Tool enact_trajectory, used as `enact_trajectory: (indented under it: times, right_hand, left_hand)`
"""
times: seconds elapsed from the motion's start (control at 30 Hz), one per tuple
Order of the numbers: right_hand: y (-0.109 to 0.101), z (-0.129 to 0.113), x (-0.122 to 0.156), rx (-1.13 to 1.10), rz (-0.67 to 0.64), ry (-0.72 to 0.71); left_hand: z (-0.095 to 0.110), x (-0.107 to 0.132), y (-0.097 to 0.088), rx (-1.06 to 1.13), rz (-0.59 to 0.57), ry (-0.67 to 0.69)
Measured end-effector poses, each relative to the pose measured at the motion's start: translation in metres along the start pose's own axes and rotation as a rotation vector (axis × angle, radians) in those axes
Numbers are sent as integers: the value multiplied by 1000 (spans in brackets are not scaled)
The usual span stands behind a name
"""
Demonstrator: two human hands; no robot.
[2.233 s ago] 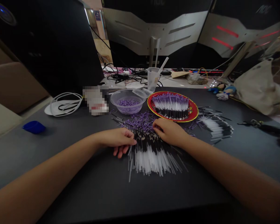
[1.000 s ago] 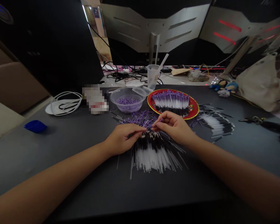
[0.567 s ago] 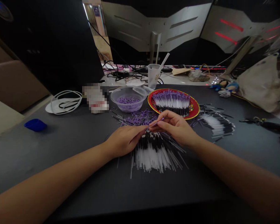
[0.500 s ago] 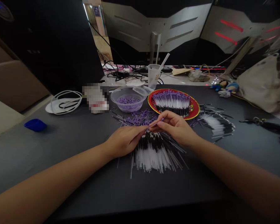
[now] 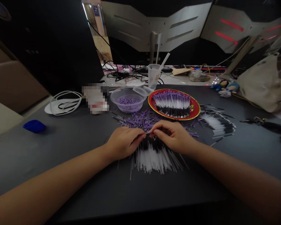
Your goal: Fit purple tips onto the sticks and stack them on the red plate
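My left hand (image 5: 125, 141) and my right hand (image 5: 174, 136) meet fingertip to fingertip above a fanned pile of thin white-and-black sticks (image 5: 152, 157). Between thumb and finger, my right hand pinches a small purple piece. My left hand is also closed in a pinch; what lies in it is mostly hidden, perhaps the end of a thin stick. Just behind the hands lies a heap of loose purple pieces (image 5: 140, 119). A red plate with a yellow rim (image 5: 195, 107) bears a row of sticks with purple ends (image 5: 172, 101).
A clear plastic bowl (image 5: 115, 101) holds more purple pieces. Behind it stands a clear cup (image 5: 152, 78) with a straw. More sticks (image 5: 219, 125) lie to the right. A blue object (image 5: 34, 126) and a coiled white cable (image 5: 65, 101) are at left. Monitors (image 5: 154, 25) stand at the back.
My right hand has come down a little, and its purple piece now meets my left fingertips. My left hand has hardly moved.
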State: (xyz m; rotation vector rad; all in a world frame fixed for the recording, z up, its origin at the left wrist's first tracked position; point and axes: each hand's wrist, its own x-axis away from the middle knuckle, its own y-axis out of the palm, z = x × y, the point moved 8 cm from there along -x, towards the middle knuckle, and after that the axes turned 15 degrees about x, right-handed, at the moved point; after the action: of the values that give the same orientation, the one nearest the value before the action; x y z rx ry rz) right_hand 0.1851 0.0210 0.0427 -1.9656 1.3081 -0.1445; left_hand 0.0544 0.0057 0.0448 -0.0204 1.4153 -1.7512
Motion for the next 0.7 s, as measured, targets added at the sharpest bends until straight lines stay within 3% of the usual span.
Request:
enact_trajectory:
  times: [0.2, 0.3, 0.5, 0.7]
  right_hand:
    - [-6, -18, 3, 295, 10, -183]
    - [-5, -21, 4, 372, 2, -221]
    - [0, -16, 4, 336, -14, -157]
    - [-2, 4, -2, 172, -57, -29]
  left_hand:
    - [7, 1, 8, -139, -108, 60]
    - [12, 2, 8, -167, -88, 103]
    - [17, 0, 4, -169, 2, 140]
    - [-1, -6, -2, -116, 4, 43]
